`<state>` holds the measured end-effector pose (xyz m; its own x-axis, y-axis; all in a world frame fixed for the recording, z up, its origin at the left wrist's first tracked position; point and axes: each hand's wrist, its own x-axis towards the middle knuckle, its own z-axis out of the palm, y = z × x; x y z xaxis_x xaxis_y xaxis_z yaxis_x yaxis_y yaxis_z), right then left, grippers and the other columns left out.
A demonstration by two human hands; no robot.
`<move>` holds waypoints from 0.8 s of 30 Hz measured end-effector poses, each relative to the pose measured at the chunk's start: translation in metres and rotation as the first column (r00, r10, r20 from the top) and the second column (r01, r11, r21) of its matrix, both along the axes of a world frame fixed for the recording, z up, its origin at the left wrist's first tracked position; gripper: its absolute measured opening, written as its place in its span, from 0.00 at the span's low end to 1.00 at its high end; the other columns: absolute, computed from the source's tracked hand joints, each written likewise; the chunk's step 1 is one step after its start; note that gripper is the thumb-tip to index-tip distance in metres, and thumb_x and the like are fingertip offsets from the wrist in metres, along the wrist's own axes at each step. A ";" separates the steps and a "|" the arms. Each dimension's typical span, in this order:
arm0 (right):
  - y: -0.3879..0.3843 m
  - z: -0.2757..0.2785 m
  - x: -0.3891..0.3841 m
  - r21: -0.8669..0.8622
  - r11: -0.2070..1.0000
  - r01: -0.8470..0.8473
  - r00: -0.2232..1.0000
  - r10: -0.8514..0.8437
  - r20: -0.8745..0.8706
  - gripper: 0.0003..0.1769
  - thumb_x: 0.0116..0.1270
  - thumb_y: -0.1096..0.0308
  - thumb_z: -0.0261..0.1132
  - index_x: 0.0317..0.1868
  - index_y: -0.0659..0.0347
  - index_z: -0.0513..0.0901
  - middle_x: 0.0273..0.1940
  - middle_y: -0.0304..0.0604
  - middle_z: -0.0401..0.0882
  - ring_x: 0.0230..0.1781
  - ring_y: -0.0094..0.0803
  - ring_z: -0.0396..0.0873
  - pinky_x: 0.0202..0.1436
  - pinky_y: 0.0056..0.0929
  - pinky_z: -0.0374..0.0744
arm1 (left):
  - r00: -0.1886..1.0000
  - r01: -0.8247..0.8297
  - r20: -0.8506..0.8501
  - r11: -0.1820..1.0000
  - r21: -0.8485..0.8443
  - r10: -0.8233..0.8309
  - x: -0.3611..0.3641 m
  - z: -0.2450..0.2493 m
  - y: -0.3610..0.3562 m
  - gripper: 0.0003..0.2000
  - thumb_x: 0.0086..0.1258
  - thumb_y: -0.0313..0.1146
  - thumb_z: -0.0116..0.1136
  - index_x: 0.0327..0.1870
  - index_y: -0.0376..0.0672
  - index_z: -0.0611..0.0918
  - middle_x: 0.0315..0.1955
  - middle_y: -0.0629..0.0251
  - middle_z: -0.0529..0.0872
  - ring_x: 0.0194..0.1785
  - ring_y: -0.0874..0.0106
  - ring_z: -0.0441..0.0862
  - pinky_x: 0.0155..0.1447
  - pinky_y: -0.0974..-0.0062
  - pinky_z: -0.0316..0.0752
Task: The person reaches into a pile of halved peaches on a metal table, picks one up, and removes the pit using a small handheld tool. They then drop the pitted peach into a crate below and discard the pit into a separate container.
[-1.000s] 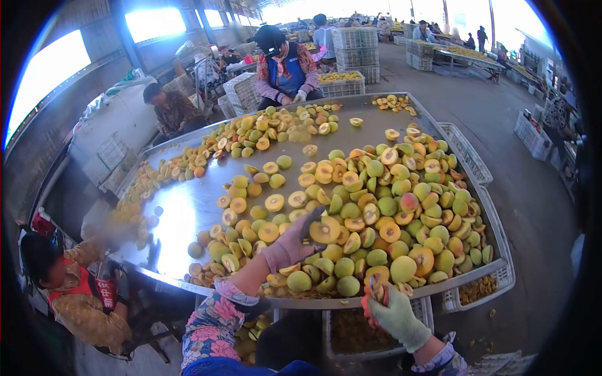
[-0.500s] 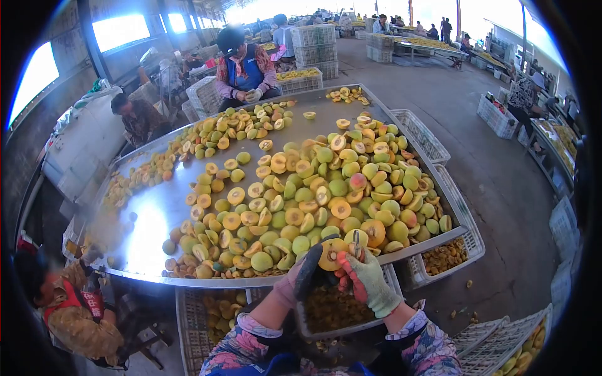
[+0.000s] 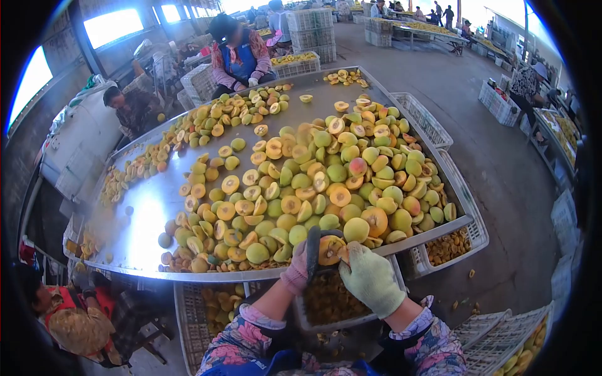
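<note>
From my seat, a person (image 3: 66,316) sits low at the near left corner, well apart from my hands. Just right of them a crate (image 3: 183,313) of cut fruit stands under the near edge of the surface (image 3: 150,219).

My left hand (image 3: 300,268) comes up from below that near edge, its pink glove with dark fingers curled over the top of a peach half (image 3: 330,249). That grip is clenched on the half and holds it just off the edge, near the centre of the view. The cut face shows orange and is turned towards me and slightly right. The half is round, so I see no clear long axis.

The point that matters is that the half lies right of the left palm and up and left of my right hand (image 3: 371,280), squeezed between the two. Both hands touch it. The left carries it, while the right, in a green glove, presses its fingertips against the half's right rim. The right grip is curled, but I cannot tell whether anything is pinched inside it.

Directly beneath the half sits a bin (image 3: 348,324) with dark scraps in it. Beyond the hands, the heap (image 3: 338,169) of peaches covers the right of the surface. At the right edge hangs another basket (image 3: 478,237).
</note>
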<state>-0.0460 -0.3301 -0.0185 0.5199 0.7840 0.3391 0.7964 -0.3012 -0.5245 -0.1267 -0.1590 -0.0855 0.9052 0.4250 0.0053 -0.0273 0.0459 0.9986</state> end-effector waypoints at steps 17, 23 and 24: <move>0.006 -0.016 -0.017 -0.215 0.974 -0.066 0.952 -0.003 -0.306 0.18 0.64 0.65 0.62 0.48 0.68 0.72 0.28 0.58 0.81 0.32 0.56 0.82 0.34 0.48 0.80 | 0.997 -0.075 -0.004 0.928 -0.365 0.079 -0.003 0.016 -0.001 0.17 0.76 0.40 0.54 0.45 0.31 0.83 0.41 0.57 0.88 0.42 0.70 0.85 0.51 0.72 0.80; 0.006 -0.023 -0.016 -0.134 0.985 -0.110 0.952 0.066 -0.300 0.17 0.66 0.64 0.61 0.49 0.67 0.71 0.26 0.54 0.80 0.25 0.48 0.82 0.28 0.44 0.80 | 0.975 -0.216 -0.073 0.973 -0.081 0.211 -0.001 0.016 -0.011 0.21 0.79 0.44 0.49 0.42 0.30 0.84 0.39 0.58 0.88 0.41 0.71 0.85 0.51 0.74 0.79; 0.005 -0.022 -0.015 -0.133 0.985 -0.111 0.951 0.066 -0.301 0.17 0.66 0.64 0.61 0.49 0.67 0.71 0.26 0.54 0.80 0.25 0.48 0.82 0.28 0.44 0.80 | 0.975 -0.216 -0.074 0.973 -0.079 0.211 -0.002 0.020 -0.013 0.21 0.79 0.44 0.49 0.42 0.30 0.84 0.39 0.58 0.88 0.41 0.71 0.85 0.51 0.74 0.79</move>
<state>-0.0610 -0.3247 -0.0406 0.5054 0.8609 0.0593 0.6402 -0.3279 -0.6947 -0.1291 -0.1722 -0.0657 0.7907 0.6048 -0.0955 0.0186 0.1322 0.9910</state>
